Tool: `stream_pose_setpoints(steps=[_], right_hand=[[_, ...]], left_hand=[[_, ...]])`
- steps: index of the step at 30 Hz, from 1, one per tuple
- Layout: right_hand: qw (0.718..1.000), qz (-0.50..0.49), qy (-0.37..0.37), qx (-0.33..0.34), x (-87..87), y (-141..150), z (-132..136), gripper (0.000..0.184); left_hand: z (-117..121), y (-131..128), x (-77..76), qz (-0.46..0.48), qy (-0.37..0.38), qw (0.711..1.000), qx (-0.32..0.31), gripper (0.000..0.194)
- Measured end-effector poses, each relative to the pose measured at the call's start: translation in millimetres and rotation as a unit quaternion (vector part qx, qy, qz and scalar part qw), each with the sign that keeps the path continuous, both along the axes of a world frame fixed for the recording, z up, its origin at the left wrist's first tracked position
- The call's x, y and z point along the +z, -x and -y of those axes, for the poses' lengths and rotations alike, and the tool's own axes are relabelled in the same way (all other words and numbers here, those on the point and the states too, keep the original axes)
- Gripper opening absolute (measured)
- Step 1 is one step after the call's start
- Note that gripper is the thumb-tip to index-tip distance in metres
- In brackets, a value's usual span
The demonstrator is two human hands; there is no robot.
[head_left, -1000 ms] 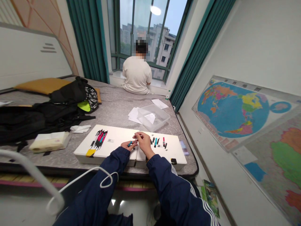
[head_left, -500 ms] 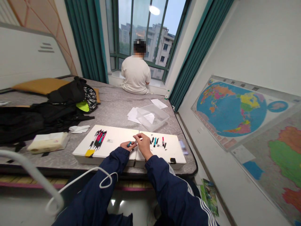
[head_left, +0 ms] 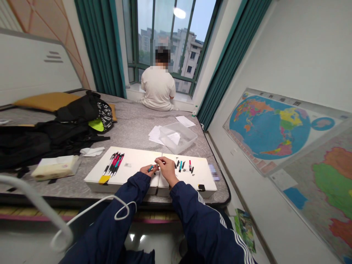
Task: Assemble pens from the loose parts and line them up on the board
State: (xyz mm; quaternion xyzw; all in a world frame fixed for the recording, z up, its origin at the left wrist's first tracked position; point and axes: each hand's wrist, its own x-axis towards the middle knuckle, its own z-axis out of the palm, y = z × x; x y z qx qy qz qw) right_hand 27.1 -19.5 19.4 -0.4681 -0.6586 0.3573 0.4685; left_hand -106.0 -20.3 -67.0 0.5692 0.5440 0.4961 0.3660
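My left hand (head_left: 146,169) is closed around a blue pen part (head_left: 150,168), low over the white boxes. Against it, my right hand (head_left: 167,169) pinches at the tip of the same piece; what lies between its fingertips is too small to make out. Several pens (head_left: 116,163) with red, black and grey barrels lie in a row on the left white box (head_left: 93,172). Loose pen parts, among them a blue barrel (head_left: 180,166), a red piece (head_left: 190,165) and black pieces, are scattered on the right white box (head_left: 203,172).
Behind the boxes stands a clear plastic bin (head_left: 189,137) beside white papers (head_left: 154,135). A tissue pack (head_left: 56,165) and black bags (head_left: 63,124) lie at left. A white cable (head_left: 106,200) loops by my left sleeve. A person (head_left: 158,86) sits by the window.
Both hands stay together at nearly the same spot, with only slight finger movement. The whole view has shifted a little.
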Motion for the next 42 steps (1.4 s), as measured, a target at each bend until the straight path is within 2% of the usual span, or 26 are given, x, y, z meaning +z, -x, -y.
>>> stream_pose_setpoints(steps=[3, 9, 12, 14, 16, 19, 22, 25, 29, 34, 38, 42], right_hand=[[1.0, 0.01, -0.003, 0.011, 1.3, -3, -3, 0.016], [0.999, 0.016, -0.029, -0.031, -2.9, -8, -8, 0.019], [1.0, 0.009, -0.018, -0.01, -6.2, -10, -8, 0.021], [1.0, -0.002, -0.012, 0.013, -7.1, -18, -8, 0.03], [1.0, 0.004, -0.019, 0.012, -6.7, -38, -8, 0.036], [0.995, 0.087, -0.038, -0.045, -6.4, -85, -12, 0.021], [0.975, 0.204, -0.002, -0.086, -9.2, -134, -18, 0.012], [0.945, 0.322, 0.016, -0.052, -14.9, -162, -21, 0.011], [0.91, 0.414, 0.002, -0.002, -22.0, -162, -22, 0.018], [0.889, 0.458, 0.006, -0.001, -25.2, -154, -26, 0.019], [0.896, 0.443, -0.007, 0.021, -19.0, -163, -31, 0.02], [0.908, 0.414, -0.019, -0.065, -10.2, -182, -41, 0.018]], left_hand=[[0, -1, -0.8, -0.001, 0.009, 1.0, 0.001, 0.038], [-1, -1, -1.2, -0.001, 0.005, 1.0, -0.01, 0.041], [-1, -1, 0.8, -0.007, 0.01, 1.0, -0.002, 0.043], [-1, -1, 2.3, 0.006, 0.009, 1.0, 0.009, 0.043], [-1, -3, 3.3, 0.028, 0.001, 0.999, 0.016, 0.042], [0, -6, 3.4, 0.052, -0.002, 0.998, 0.021, 0.041], [-1, -7, 2.2, 0.064, 0.004, 0.998, 0.028, 0.043], [-2, -4, 1.1, 0.063, 0.007, 0.998, 0.021, 0.044], [-3, -1, 1.3, 0.045, 0.017, 0.999, -0.006, 0.04], [-3, -2, -0.9, 0.03, 0.006, 0.999, 0.019, 0.035], [-3, -4, -4.1, 0.023, 0.0, 0.999, 0.026, 0.034], [-4, -4, -5.6, 0.025, 0.003, 0.999, 0.026, 0.033]])
